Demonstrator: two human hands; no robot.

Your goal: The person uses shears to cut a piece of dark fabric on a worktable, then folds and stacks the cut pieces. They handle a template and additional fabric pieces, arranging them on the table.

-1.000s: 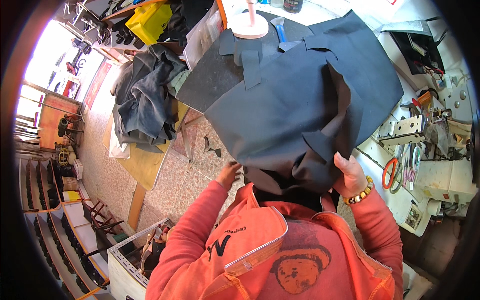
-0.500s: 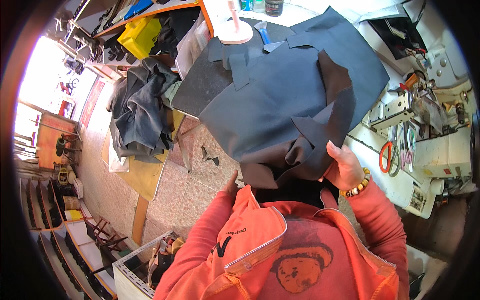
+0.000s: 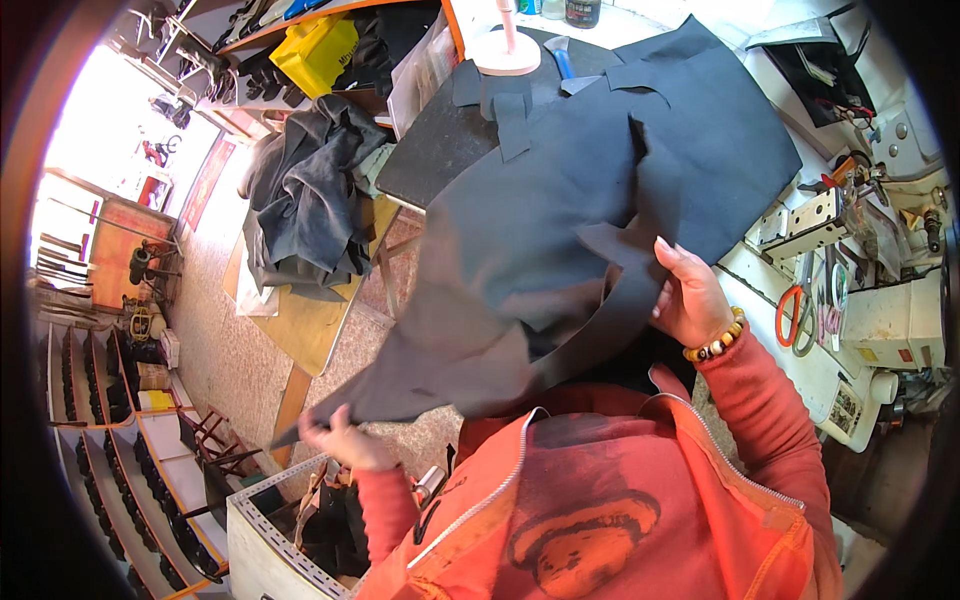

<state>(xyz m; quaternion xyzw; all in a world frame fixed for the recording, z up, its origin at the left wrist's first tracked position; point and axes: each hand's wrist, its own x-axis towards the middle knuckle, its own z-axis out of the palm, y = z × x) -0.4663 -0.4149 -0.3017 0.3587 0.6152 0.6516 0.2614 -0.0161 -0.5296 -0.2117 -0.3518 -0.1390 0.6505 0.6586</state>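
A large dark leather sheet (image 3: 520, 230) with ragged cut edges spreads across the table and hangs over its near side toward my lap. At its pulled-out lower left corner, my left hand (image 3: 352, 442) is closed on the edge. My right hand (image 3: 692, 298), with a beaded bracelet at the wrist, grips a curled strip along the sheet's right side, thumb on top. Part of the right hand's grip is hidden by the leather. Small leather scraps (image 3: 513, 128) lie by the sheet's far left edge, near a blue-handled knife (image 3: 563, 66).
A pale round-based stand (image 3: 507, 55) is on the dark tabletop (image 3: 425, 150). To the left, crumpled leather (image 3: 315, 190) is heaped on a board. Orange-handled scissors (image 3: 795, 310) lie right, beside a sewing machine (image 3: 890, 315). A white crate (image 3: 265, 545) stands low left.
My left hand has swung out to the lower left, drawing the leather's near corner with it and opening its folds. The right hand keeps hold at the right side. The view has shifted slightly.
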